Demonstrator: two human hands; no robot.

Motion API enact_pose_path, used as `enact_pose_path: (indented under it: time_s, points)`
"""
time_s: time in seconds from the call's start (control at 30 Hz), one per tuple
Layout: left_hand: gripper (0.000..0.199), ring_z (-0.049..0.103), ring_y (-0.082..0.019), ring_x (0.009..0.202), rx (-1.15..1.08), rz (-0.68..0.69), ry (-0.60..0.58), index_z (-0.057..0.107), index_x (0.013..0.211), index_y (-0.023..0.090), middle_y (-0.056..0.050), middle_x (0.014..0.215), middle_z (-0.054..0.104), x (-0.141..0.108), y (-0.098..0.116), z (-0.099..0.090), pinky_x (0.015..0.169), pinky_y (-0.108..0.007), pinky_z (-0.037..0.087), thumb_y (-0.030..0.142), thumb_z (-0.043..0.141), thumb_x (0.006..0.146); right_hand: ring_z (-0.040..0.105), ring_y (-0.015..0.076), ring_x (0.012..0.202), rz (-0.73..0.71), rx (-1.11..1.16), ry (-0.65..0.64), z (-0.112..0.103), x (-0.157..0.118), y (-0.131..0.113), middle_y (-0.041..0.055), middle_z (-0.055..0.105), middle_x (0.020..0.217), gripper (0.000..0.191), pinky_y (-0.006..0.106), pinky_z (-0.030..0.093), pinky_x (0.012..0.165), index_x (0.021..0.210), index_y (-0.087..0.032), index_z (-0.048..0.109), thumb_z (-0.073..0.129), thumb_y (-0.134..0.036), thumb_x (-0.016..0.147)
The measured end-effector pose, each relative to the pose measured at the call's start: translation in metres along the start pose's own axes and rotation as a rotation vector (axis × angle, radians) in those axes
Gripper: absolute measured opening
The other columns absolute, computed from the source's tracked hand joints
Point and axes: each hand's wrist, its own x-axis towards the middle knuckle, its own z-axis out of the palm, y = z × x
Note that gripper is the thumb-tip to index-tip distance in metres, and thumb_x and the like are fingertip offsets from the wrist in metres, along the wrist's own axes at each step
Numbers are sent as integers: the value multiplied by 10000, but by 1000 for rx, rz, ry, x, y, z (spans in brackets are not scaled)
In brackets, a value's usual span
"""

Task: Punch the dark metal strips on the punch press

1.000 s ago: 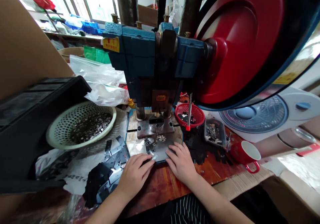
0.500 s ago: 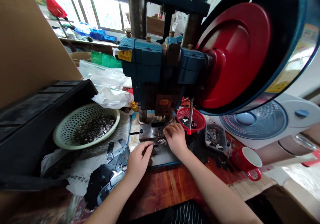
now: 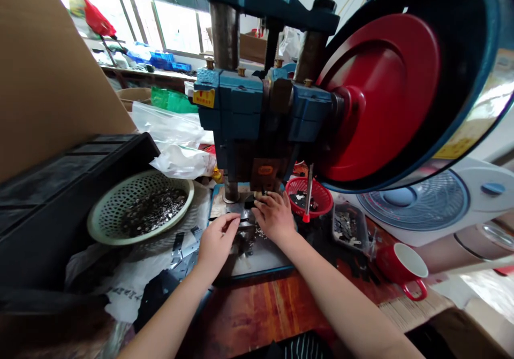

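A blue bench press with a red flywheel stands before me. My left hand is at the left of its base, thumb and fingertips pinched on a small dark flat strip that points right. My right hand reaches to the die block under the ram, its fingers stretched out and slightly apart; whether the fingertips touch a part there is hidden. Small shiny metal bits lie on the base plate between and below my hands.
On the left, a pale green basket holds many small metal pieces, beside black sheet parts. To the right are a red basket, a clear box of flat parts, a red mug and a fan.
Both hands have shifted: the left moved left and now shows a dark strip in its pinch; the right moved forward to the die, its fingers straightening. The camera view has tilted slightly.
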Motion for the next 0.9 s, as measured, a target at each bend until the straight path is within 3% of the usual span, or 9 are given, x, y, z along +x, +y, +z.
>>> enact_pose_path:
  time_s: [0.3, 0.5, 0.67, 0.9]
  points:
    - [281, 635, -185, 817, 72, 48, 0, 678, 945, 217, -20, 929, 704, 30, 15, 1, 774, -309, 483, 402, 508, 819, 431, 252, 1201, -25, 4, -10, -4, -7, 3, 2, 639, 1147, 283, 521, 134, 1100, 1126, -307, 626, 499, -413, 895]
    - [278, 633, -201, 875, 155, 123, -16, 690, 924, 213, -31, 954, 710, 46, 19, 17, 788, -318, 476, 375, 484, 830, 449, 235, 1202, 50, 125, 48, 1, -10, 13, 31, 607, 1206, 303, 462, 284, 1056, 1158, -251, 610, 469, -355, 911]
    - [263, 620, -223, 893, 261, 167, 0, 707, 888, 210, -45, 927, 708, 54, 15, 27, 836, -363, 456, 350, 493, 826, 435, 240, 1219, 9, 121, 47, 2, -13, 17, 8, 612, 1200, 271, 498, 225, 1079, 1128, -302, 628, 486, -353, 903]
    - [236, 594, -228, 917, 332, 199, 26, 709, 879, 211, -45, 917, 693, 55, 10, 27, 877, -384, 434, 327, 514, 814, 429, 242, 1222, 17, 124, -4, 2, -12, 16, 7, 615, 1195, 271, 504, 211, 1082, 1120, -302, 635, 497, -370, 898]
